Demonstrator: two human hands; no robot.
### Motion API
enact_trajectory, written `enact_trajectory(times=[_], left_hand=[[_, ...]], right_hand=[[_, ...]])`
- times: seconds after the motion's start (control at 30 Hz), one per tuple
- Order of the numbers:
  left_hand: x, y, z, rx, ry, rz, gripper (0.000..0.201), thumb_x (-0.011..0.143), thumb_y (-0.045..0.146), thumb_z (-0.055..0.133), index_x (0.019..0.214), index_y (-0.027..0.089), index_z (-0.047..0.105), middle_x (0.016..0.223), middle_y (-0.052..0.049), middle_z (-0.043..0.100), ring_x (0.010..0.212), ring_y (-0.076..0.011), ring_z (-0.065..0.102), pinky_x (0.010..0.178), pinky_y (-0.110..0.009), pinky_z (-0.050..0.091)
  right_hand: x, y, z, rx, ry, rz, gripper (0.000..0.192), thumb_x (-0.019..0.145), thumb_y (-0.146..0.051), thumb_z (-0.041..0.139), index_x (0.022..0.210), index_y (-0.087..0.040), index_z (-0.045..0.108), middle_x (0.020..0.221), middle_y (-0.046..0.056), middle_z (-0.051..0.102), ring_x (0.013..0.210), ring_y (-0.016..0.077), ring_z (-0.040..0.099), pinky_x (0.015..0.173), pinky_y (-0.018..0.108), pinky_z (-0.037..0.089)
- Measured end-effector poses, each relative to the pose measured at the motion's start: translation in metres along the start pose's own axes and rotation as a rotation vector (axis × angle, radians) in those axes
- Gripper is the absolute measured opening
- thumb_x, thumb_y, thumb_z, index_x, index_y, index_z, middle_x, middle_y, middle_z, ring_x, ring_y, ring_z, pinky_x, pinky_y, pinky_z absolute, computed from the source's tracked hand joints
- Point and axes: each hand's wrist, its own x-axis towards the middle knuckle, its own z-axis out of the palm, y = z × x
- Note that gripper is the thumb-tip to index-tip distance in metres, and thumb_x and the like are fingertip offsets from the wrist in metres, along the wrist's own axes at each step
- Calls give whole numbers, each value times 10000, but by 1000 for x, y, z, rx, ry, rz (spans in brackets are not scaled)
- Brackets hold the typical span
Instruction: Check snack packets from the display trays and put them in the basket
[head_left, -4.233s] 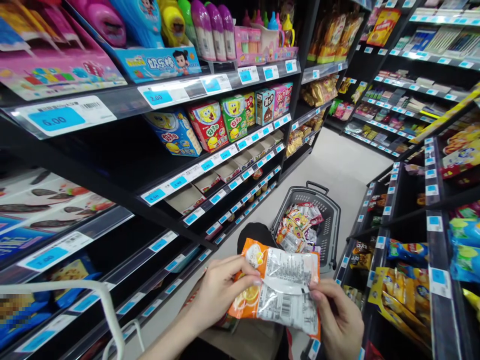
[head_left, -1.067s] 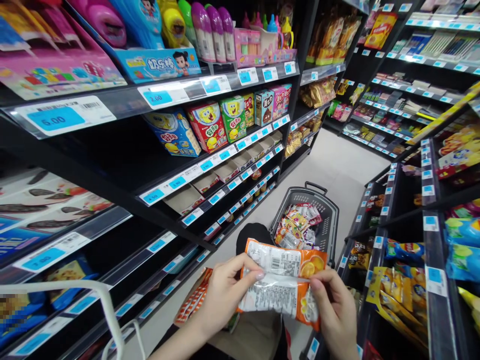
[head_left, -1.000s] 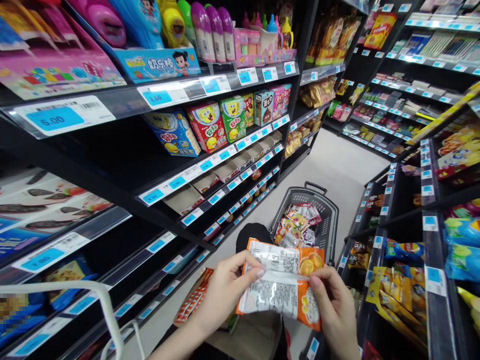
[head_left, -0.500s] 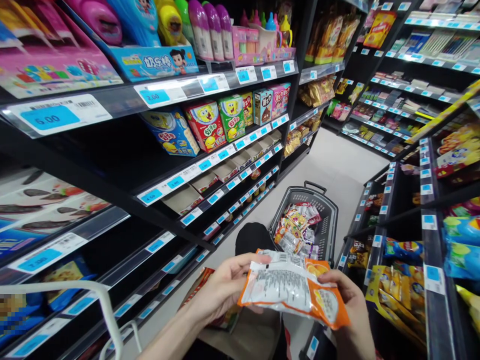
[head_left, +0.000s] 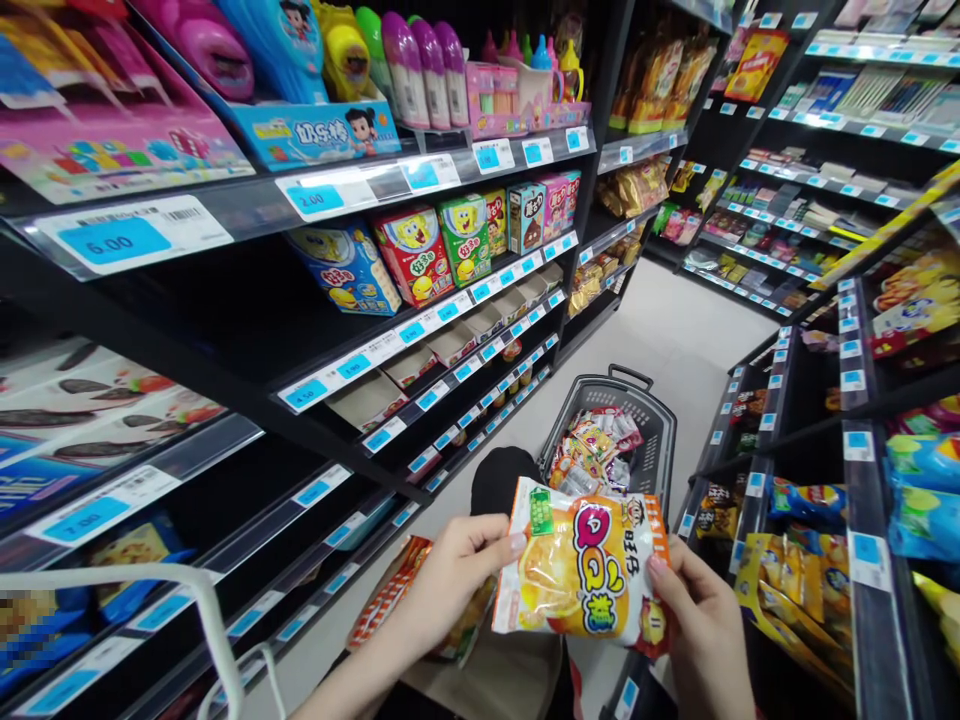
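Between my two hands is a bag of gummy candy (head_left: 581, 570), white and orange with "QQ" lettering, its printed front facing up. My left hand (head_left: 469, 565) pinches its left edge with the thumb on top. On the opposite edge, my right hand (head_left: 694, 610) grips the bag, also thumb on top. Just beyond the bag, a grey shopping basket (head_left: 656, 440) stands on the floor, holding several small colourful packets (head_left: 592, 440). An open cardboard box (head_left: 487, 675) lies below my hands, with red and orange packets (head_left: 394, 590) at its left side.
A shelf rack (head_left: 345, 370) on the left carries boxed snacks (head_left: 416, 255) and toy-shaped candies. Low sloping bins (head_left: 859, 500) with snack bags line the right side. The floor (head_left: 675, 310) runs between them. A white curved metal bar (head_left: 150, 572) is at lower left.
The candy bag has been turned over, from its printed-text back to its front with the large lettering. Both hands still hold it by its edges.
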Motion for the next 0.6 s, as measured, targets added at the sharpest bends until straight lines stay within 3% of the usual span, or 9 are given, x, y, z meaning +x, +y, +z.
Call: enact_trajectory(times=[0.13,0.3,0.4,0.47,0.53,0.6], left_hand=[[3,-1,-2,-114,-33,-86,356,664,483,752,657,127,735,613,-25,678,611,-178,577,632,-262,456],[2,-3,-5,-72,-17,-7,335,721,467,709,647,141,731,550,-7,652,494,-133,520,533,-233,425],[-2,0,-9,178,38,151,366,788,413,653,529,156,679,413,17,563,406,-108,463,459,-209,360],[-4,3,-11,354,66,301,376,831,327,617,497,167,681,439,-6,616,450,-126,544,508,-212,399],[-6,3,-13,429,79,417,328,851,258,594,568,186,743,544,-31,709,526,-149,632,573,-218,449],[-6,2,-14,402,73,457,238,850,238,598,733,209,803,666,-50,768,590,-174,684,597,-226,482]], right_hand=[[-4,-3,4,22,27,-4,322,754,-360,742,569,-184,545,661,-11,532,618,131,513,561,212,442],[-2,1,-3,-125,-2,-123,295,763,-354,734,568,-178,600,697,19,637,576,132,553,510,215,470],[-2,1,-11,-311,48,-358,155,737,-283,760,629,-186,708,588,12,663,493,136,570,450,212,460],[-4,-2,-12,-401,117,-586,21,703,-199,782,711,-209,765,576,0,683,468,132,575,445,212,457],[-6,-8,-10,-435,142,-767,197,698,-112,768,833,-253,793,597,-15,697,471,128,585,454,216,457],[-10,-13,-6,-446,107,-839,323,726,-77,734,960,-295,782,645,-19,717,516,138,619,480,225,475]])
